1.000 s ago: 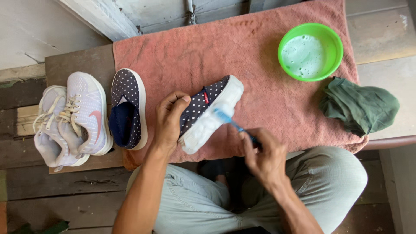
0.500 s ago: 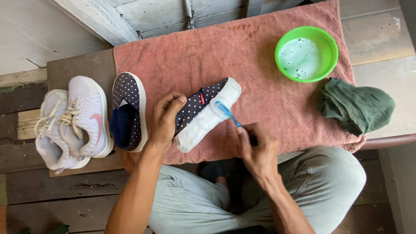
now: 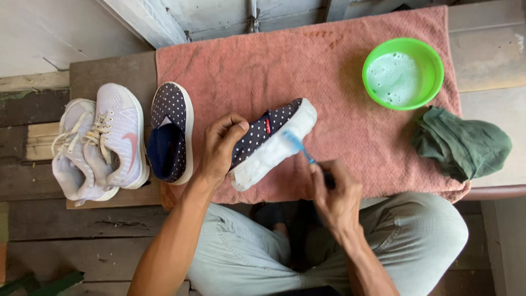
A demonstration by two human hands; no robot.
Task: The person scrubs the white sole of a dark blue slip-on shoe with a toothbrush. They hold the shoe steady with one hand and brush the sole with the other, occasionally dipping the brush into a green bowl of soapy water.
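I see my left hand (image 3: pixel 222 147) gripping the tilted navy polka-dot slip-on shoe (image 3: pixel 263 137); my right hand (image 3: pixel 334 192) holding the blue toothbrush (image 3: pixel 298 145) on its white sole; green plastic bowl of suds (image 3: pixel 402 73) and crumpled green cloth (image 3: pixel 460 143) lie beyond, clear; brush moved slightly toeward since before.

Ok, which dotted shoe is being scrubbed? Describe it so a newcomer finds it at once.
Start at the pink terry towel spread over the bench. Near its front edge, the left hand tilts a dark polka-dot slip-on shoe onto its side. Unlike its upright twin on the towel's left edge, its white sole meets a blue toothbrush.
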